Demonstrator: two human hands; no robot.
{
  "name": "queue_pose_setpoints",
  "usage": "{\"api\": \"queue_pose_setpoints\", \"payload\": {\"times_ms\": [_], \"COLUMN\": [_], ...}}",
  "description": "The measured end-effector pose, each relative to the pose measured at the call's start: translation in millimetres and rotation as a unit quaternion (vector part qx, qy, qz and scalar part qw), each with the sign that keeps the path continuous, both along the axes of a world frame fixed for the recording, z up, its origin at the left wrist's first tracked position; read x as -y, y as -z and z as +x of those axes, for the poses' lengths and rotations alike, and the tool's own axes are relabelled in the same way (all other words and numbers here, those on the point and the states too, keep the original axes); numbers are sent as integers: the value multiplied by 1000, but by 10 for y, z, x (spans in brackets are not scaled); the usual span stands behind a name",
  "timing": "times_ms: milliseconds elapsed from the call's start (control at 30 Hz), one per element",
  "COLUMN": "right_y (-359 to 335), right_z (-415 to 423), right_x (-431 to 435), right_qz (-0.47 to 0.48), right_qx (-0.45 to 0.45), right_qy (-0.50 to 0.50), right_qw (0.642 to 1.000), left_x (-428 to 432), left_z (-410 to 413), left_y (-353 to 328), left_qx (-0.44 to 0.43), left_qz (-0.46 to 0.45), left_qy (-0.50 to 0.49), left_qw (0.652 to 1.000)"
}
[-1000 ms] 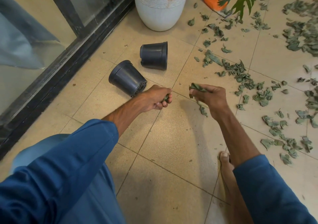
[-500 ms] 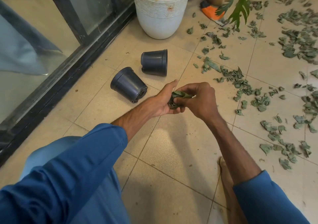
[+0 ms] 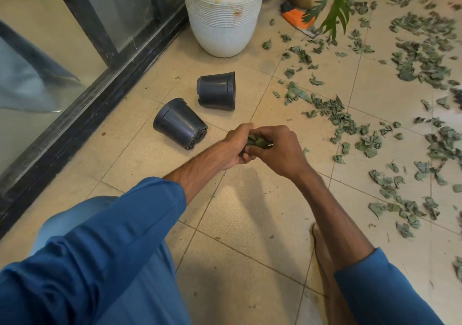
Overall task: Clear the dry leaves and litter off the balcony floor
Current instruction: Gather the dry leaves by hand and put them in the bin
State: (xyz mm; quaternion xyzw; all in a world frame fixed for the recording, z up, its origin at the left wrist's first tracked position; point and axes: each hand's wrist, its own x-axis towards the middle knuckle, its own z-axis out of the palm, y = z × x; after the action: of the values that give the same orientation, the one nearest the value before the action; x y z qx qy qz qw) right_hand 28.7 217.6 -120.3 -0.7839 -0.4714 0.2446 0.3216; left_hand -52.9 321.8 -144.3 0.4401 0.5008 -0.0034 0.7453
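Observation:
My left hand (image 3: 233, 147) and my right hand (image 3: 280, 150) meet above the tiled floor, both curled around one small bunch of dry green leaves (image 3: 255, 142). Only a little of the bunch shows between the fingers. Many more dry leaves (image 3: 342, 122) lie scattered over the floor to the right, in a trail running from near my hands toward the far right, with a denser patch (image 3: 425, 57) at the back.
Two empty black plastic pots (image 3: 181, 123) (image 3: 217, 91) lie on their sides just beyond my hands. A large white planter (image 3: 223, 17) stands behind them beside the dark frame of a glass sliding door (image 3: 82, 105). An orange object (image 3: 296, 17) and my bare foot (image 3: 322, 249) are also on the floor.
My hands were apart, each gripping some leaves; the right one moved left and joined the left, and they now hold the leaves together as one bunch.

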Motion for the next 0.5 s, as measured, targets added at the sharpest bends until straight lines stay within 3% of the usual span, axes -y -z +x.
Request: {"api": "queue_pose_setpoints", "payload": {"times_ms": [133, 267, 500], "right_y": [18, 64, 107], "right_z": [100, 102, 217], "right_x": [49, 67, 139], "right_qz": [-25, 30, 56], "right_qx": [-93, -65, -41], "right_qy": [-7, 48, 32], "right_qw": [995, 996, 997], "left_x": [-57, -37, -30], "left_z": [2, 28, 66], "left_y": [65, 51, 51], "left_qx": [-12, 6, 13], "left_qz": [14, -7, -35], "left_qy": [-7, 22, 35], "left_qw": [1000, 1000, 999]}}
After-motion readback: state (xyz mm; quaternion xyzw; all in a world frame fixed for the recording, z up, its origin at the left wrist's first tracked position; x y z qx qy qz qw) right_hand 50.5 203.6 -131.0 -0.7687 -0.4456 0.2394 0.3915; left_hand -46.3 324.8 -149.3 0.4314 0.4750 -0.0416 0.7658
